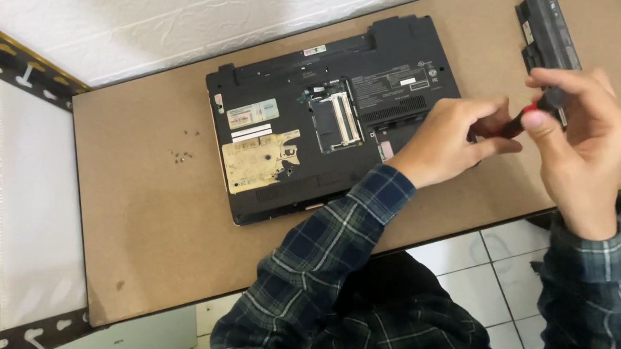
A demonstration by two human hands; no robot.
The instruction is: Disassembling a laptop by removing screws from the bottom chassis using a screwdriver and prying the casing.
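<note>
Right now both hands meet over the right part of the surface, just off the laptop's right edge. Left hand is curled, fingers pinched on the dark end of a screwdriver; right hand is also closed, thumb and fingers pinching its red and black handle. Tool's long axis runs roughly left-right, w/ the handle toward the right hand; tip is hidden under the left fingers, can't tell where it points.

Laptop lies upside down, centre-back of the surface, long side parallel to the back edge, memory bay open near the middle. It sits left of both hands, so the left hand is nearer, almost over its right front corner. Battery lies lengthwise near the right back corner, just behind the right hand. Small screws are scattered left of the laptop, well apart from the hands. Bare room: whole left side and front edge strip.
</note>
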